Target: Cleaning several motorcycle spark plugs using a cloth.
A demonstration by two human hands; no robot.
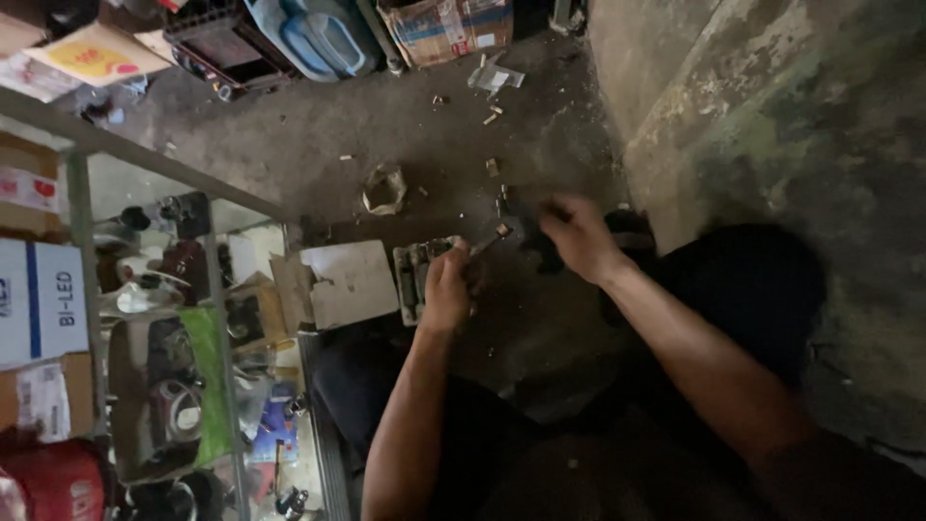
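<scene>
Head cam is showing the left hand (447, 287) gripping a small tool (485, 243) over the concrete floor (318, 135). Right hand (576, 234) is clutching a dark part (529, 232), blurry, just beside the tool tip.

Hands: my left hand (447, 289) sits just left of my right hand (579, 236), both low over the concrete floor (318, 145).
Tool: I see a thin tool (485, 243) running from left hand twd the dark part (526, 230) under right hand.
Socket set case (413, 275): on floor, touching left hand's left side.
Cardboard sheet (347, 282): just left of case.
Crumpled paper (384, 188): on floor, beyond the case.
Glass cabinet (164, 318): far left, shelves w/ boxes & parts.
Jerrycan (323, 39): far end of floor, btwn crate (227, 48) on its left & cardboard box (446, 27) on its right.
Wall (772, 116): right side.
</scene>
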